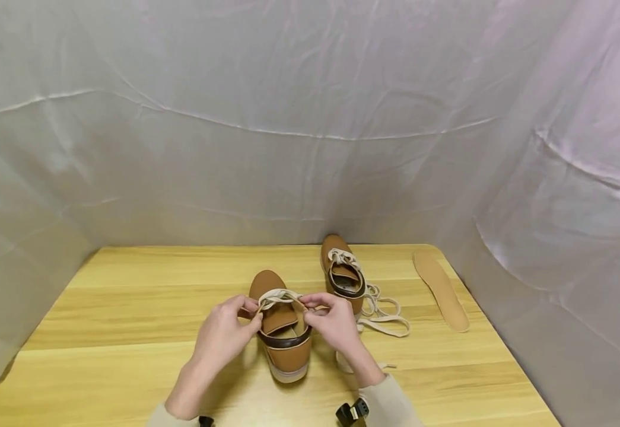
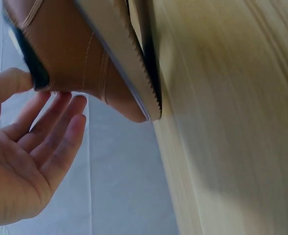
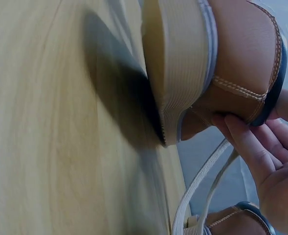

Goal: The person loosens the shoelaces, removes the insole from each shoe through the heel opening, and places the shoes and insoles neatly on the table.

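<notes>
A brown shoe (image 1: pixel 288 357) with a dark collar and pale sole is in the middle of the head view, heel toward me. My left hand (image 1: pixel 225 332) pinches the left edge of its opening between thumb and fingers. On the other side my right hand (image 1: pixel 335 320) pinches the right edge near the laces. Cream laces (image 1: pixel 279 295) cross the shoe's front, and its tongue (image 1: pixel 280 320) shows inside the opening. In both wrist views the sole's heel is tilted up off the table. The fingertips are partly hidden behind the shoe's side.
A second brown shoe (image 1: pixel 333 243) stands behind on the right, its long cream laces (image 1: pixel 387 325) trailing on the table. Further right lies a tan insole (image 1: pixel 442 290). The wooden table (image 1: pixel 144 296) is walled by grey cloth (image 1: pixel 288 178) at the back and sides.
</notes>
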The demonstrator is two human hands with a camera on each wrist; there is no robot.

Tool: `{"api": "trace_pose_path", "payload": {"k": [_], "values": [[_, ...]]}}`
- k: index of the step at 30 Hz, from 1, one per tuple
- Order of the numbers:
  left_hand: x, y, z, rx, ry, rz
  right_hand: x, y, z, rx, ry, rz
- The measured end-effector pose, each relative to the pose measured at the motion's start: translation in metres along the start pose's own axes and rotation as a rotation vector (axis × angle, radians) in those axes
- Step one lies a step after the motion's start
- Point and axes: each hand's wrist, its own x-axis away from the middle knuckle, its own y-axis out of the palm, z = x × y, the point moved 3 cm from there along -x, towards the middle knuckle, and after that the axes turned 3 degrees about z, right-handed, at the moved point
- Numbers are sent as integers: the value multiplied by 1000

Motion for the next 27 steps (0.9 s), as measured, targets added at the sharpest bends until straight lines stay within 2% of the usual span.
{"api": "trace_pose_path", "payload": {"k": [6,9,12,15,22,27], "values": [[-1,-5,-6,-1,-6,-61,-5,0,2,6,-31,-52],[-3,-6,-7,27,43,-83,-11,0,3,34,-86,-91],[-5,-9,-6,55,106,-100,-21,0,1,71,-147,-167],[-5,-11,-8,63,153,-113,-32,0,0,91,-171,-266],[-6,-17,-13,56,211,-183,-58,-2,-1,149,-161,-462],[-8,-17,-23,10,238,-239,-74,5,-6,206,-200,-563]]}}
